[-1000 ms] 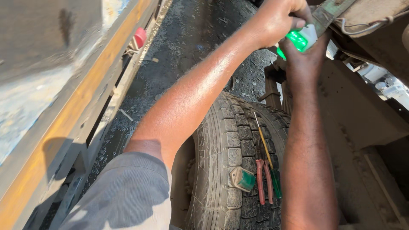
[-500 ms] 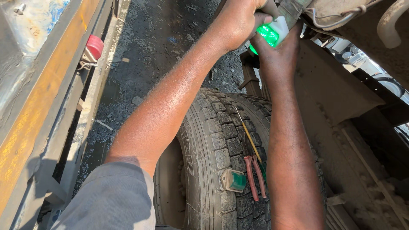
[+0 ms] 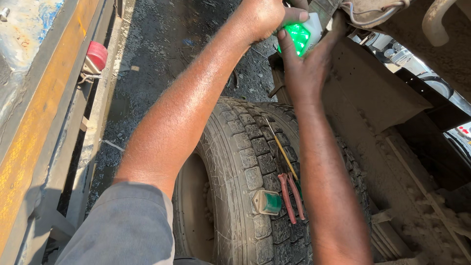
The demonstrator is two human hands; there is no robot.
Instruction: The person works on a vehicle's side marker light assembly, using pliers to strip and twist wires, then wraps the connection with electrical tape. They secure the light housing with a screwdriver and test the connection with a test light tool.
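Note:
Both my arms reach forward over a big truck tyre (image 3: 245, 162). My left hand (image 3: 262, 17) and my right hand (image 3: 306, 64) both grip a small green marker lamp (image 3: 298, 37) in a white housing, held up against the dusty underside of the truck body at the top of the view. The lamp's green lens faces me. My left hand's fingers wrap its top; my right hand cups it from below. On the tyre tread lie red-handled pliers (image 3: 290, 196), a thin yellow-shafted screwdriver (image 3: 283, 153) and a second small green lamp (image 3: 266, 202).
A yellow and grey vehicle side (image 3: 34, 122) with a red side lamp (image 3: 97, 55) runs along the left. Dark gravel ground (image 3: 162, 54) lies between it and the tyre. Dusty chassis parts (image 3: 392, 127) and a wire loop (image 3: 373, 12) fill the right.
The view has shifted so that my hands and the green lamp sit a little lower and more centred. Both hands stay on the lamp; the tools on the tyre have not moved.

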